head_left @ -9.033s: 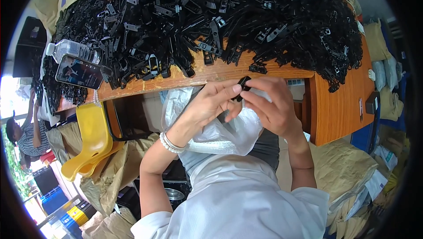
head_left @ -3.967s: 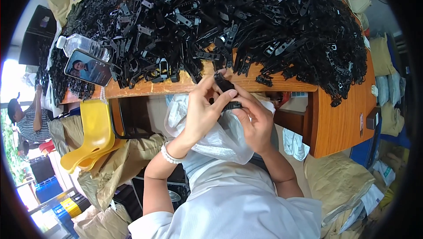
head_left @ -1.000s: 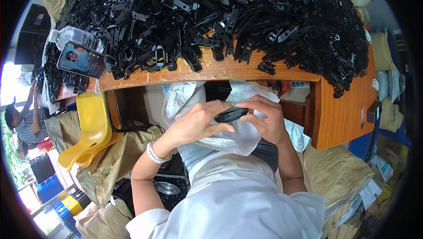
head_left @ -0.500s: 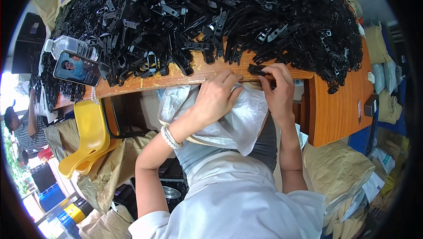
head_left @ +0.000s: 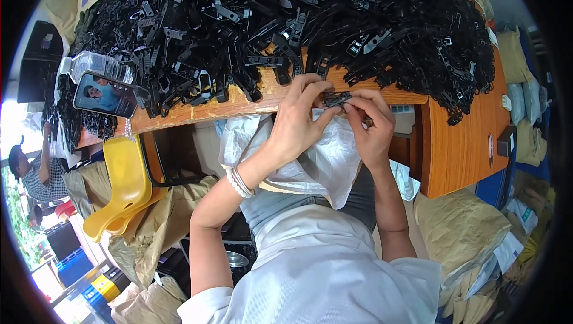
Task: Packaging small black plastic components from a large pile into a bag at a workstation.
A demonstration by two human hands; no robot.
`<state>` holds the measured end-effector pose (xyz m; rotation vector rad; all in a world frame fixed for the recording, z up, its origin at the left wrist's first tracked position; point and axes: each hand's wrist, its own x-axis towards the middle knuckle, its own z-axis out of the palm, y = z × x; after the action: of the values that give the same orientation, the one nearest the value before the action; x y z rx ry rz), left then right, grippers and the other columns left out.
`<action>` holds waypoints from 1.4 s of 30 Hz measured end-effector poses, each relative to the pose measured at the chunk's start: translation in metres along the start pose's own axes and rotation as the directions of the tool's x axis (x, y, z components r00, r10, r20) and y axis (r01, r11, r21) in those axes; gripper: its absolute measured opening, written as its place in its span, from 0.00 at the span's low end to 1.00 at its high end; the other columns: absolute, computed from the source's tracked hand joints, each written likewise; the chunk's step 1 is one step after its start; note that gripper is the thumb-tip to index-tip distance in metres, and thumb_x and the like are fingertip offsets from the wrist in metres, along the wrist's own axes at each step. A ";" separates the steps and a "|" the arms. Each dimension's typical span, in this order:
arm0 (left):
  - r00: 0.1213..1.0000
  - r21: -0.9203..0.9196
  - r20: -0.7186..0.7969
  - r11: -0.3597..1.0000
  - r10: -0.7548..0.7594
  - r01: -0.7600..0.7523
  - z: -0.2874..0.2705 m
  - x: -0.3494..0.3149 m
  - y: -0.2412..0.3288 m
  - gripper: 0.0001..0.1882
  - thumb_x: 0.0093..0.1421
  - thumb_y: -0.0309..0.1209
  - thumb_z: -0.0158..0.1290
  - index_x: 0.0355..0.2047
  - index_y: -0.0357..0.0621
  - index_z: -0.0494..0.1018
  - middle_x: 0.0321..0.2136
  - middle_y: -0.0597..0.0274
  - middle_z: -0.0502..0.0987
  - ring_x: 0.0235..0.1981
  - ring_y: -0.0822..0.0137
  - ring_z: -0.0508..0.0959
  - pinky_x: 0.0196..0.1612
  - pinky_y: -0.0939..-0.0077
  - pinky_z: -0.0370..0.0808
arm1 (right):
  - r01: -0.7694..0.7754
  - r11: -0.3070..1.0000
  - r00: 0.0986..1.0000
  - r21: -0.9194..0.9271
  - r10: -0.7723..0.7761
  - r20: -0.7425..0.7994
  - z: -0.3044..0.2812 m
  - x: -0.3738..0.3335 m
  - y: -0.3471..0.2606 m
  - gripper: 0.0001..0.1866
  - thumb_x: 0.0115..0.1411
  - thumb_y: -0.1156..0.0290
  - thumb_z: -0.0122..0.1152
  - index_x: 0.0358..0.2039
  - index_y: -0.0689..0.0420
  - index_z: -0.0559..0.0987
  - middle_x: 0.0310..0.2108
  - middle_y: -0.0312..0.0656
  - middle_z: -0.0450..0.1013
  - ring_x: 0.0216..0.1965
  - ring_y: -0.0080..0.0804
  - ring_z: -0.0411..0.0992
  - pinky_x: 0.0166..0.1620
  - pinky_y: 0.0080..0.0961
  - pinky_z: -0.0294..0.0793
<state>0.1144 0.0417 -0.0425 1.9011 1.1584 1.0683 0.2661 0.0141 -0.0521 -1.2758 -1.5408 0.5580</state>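
Small black plastic clip (head_left: 337,98) pinched between both hands, just above front edge of wooden table (head_left: 459,145), below big heap of black clips (head_left: 286,19).

Long axis runs left-right, roughly along table edge.

Left hand (head_left: 298,124): fingertips closed on clip's left end, thumb beneath.

Right hand (head_left: 371,122): fingertips closed on its right end.

Both hands equally near; clip bridges gap between them.

White plastic bag (head_left: 322,163) hangs open directly under clip, below table edge, over lap.
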 end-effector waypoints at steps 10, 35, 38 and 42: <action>0.968 -0.307 0.177 0.925 -0.177 0.226 -0.004 -0.003 -0.001 0.17 0.48 0.20 0.57 0.40 0.33 0.71 0.29 0.56 0.75 0.24 0.72 0.74 0.28 0.81 0.72 | 0.181 0.983 0.980 -0.035 -0.177 0.095 -0.008 0.012 0.004 0.12 0.49 0.89 0.55 0.34 0.64 0.76 0.32 0.45 0.73 0.29 0.30 0.72 0.32 0.20 0.71; 0.864 -0.657 0.425 0.564 -0.270 0.500 -0.027 -0.009 -0.001 0.07 0.58 0.24 0.50 0.30 0.29 0.73 0.20 0.53 0.76 0.17 0.69 0.74 0.22 0.79 0.71 | -0.239 0.953 0.945 0.184 0.184 0.271 -0.020 0.014 -0.022 0.08 0.55 0.86 0.49 0.34 0.65 0.74 0.27 0.37 0.72 0.23 0.17 0.68 0.24 0.15 0.67; 0.874 -0.703 0.396 0.519 -0.282 0.487 -0.021 -0.008 0.007 0.07 0.59 0.24 0.49 0.31 0.30 0.72 0.18 0.56 0.75 0.19 0.70 0.75 0.23 0.80 0.71 | -0.466 0.793 0.868 0.392 0.324 0.376 -0.028 0.018 -0.031 0.07 0.57 0.81 0.49 0.36 0.66 0.75 0.30 0.38 0.71 0.25 0.17 0.67 0.27 0.12 0.65; 0.839 -0.726 0.462 0.421 -0.287 0.544 -0.031 -0.011 0.022 0.07 0.59 0.25 0.49 0.30 0.32 0.72 0.21 0.56 0.76 0.19 0.71 0.75 0.23 0.81 0.70 | -0.255 0.928 0.914 0.272 0.139 0.381 -0.035 0.026 -0.023 0.10 0.56 0.85 0.48 0.35 0.66 0.77 0.30 0.38 0.70 0.24 0.16 0.64 0.26 0.09 0.62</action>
<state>0.0923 0.0272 -0.0133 0.8461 0.6706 0.8001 0.2897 0.0214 -0.0094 -1.1272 -1.5360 1.1771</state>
